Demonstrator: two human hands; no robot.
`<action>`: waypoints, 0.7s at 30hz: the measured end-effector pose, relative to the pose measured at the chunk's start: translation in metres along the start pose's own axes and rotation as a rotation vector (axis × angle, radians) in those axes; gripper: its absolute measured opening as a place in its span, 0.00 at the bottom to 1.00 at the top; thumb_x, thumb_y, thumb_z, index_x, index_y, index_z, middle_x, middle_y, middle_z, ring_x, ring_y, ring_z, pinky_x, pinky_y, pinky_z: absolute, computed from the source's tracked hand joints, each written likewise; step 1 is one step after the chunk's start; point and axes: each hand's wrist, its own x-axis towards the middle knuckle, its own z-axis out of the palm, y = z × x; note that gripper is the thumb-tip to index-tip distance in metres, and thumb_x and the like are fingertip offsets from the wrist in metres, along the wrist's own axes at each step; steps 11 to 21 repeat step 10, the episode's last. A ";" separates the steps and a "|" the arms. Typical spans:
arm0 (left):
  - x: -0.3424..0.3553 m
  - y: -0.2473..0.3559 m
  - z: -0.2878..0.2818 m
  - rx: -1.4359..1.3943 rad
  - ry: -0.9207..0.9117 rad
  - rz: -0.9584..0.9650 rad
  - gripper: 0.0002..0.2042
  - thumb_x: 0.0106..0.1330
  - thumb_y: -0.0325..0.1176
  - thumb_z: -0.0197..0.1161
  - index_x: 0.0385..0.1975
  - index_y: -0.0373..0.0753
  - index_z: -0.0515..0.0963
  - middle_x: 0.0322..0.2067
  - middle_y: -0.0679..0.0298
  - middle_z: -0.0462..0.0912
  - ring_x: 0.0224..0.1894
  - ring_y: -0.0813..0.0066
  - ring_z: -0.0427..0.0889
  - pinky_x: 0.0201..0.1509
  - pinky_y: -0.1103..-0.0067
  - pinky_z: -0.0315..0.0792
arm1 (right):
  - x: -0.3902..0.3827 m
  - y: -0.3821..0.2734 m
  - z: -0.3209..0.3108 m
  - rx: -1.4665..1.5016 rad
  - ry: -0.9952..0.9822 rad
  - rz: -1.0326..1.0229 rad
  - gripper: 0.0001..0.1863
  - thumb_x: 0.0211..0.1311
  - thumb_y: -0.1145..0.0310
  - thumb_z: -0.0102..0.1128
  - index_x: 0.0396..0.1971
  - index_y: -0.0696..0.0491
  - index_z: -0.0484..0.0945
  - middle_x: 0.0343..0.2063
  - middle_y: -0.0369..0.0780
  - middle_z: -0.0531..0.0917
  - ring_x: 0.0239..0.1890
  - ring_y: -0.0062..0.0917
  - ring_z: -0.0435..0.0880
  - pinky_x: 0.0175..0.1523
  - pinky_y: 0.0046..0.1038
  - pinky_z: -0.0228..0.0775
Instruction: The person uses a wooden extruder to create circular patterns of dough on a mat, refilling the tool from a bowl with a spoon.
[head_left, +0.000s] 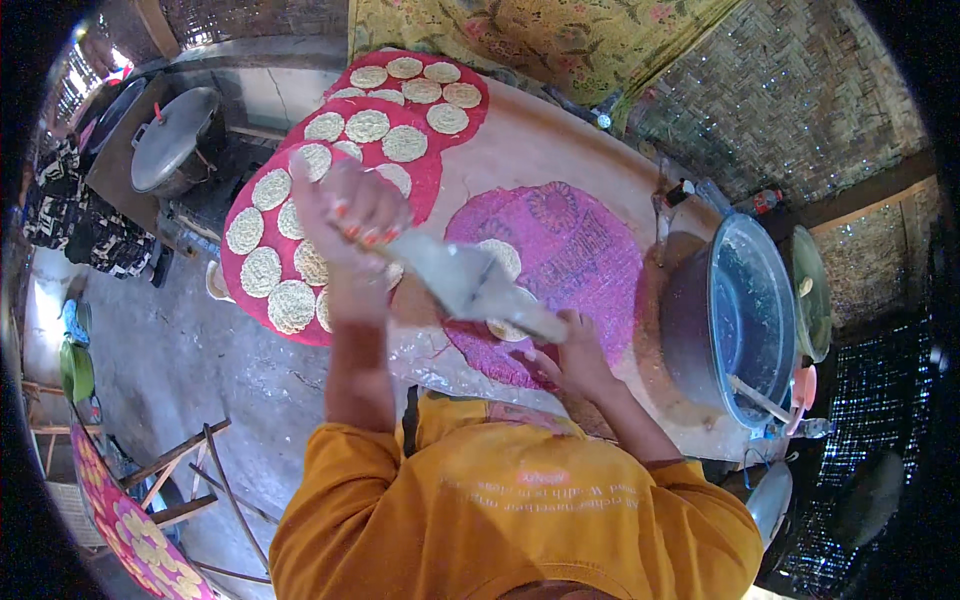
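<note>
Between my hands a pale grey-white flat thing [465, 275] stretches slantwise, wide in the middle and narrow toward my right hand; motion smears it, and its kind cannot be made out. My left hand [360, 210], blurred, has its fingers closed round the upper left end. The narrow lower end is gripped by my right hand [582, 355]. Beneath it, on a pink-purple woven sack [590, 250], lie a round pale flat cake [500, 258] and a second cake [505, 328], partly covered. Several more cakes [292, 306] lie on a red cloth [425, 180] to the left.
At right stands a deep blue basin [735, 300] with pale residue and a stick leaning in it. A pink cup [803, 388] is beside it. A lidded metal pot [178, 140] sits at far left. Wooden poles [205, 450] stand lower left. A patterned yellow cloth [540, 40] hangs behind the table.
</note>
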 end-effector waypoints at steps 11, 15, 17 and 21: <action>-0.088 0.025 0.044 0.878 0.748 0.102 0.32 0.68 0.57 0.32 0.15 0.35 0.68 0.11 0.57 0.71 0.10 0.65 0.67 0.25 0.81 0.70 | -0.008 -0.005 0.001 -0.091 0.187 -0.075 0.25 0.55 0.49 0.55 0.53 0.42 0.72 0.42 0.43 0.71 0.44 0.36 0.67 0.50 0.40 0.55; -0.088 0.025 0.044 0.878 0.748 0.102 0.32 0.68 0.57 0.32 0.15 0.35 0.68 0.11 0.57 0.71 0.10 0.65 0.67 0.25 0.81 0.70 | -0.008 -0.005 0.001 -0.091 0.187 -0.075 0.25 0.55 0.49 0.55 0.53 0.42 0.72 0.42 0.43 0.71 0.44 0.36 0.67 0.50 0.40 0.55; -0.088 0.025 0.044 0.878 0.748 0.102 0.32 0.68 0.57 0.32 0.15 0.35 0.68 0.11 0.57 0.71 0.10 0.65 0.67 0.25 0.81 0.70 | -0.008 -0.005 0.001 -0.091 0.187 -0.075 0.25 0.55 0.49 0.55 0.53 0.42 0.72 0.42 0.43 0.71 0.44 0.36 0.67 0.50 0.40 0.55; -0.088 0.025 0.044 0.878 0.748 0.102 0.32 0.68 0.57 0.32 0.15 0.35 0.68 0.11 0.57 0.71 0.10 0.65 0.67 0.25 0.81 0.70 | -0.008 -0.005 0.001 -0.091 0.187 -0.075 0.25 0.55 0.49 0.55 0.53 0.42 0.72 0.42 0.43 0.71 0.44 0.36 0.67 0.50 0.40 0.55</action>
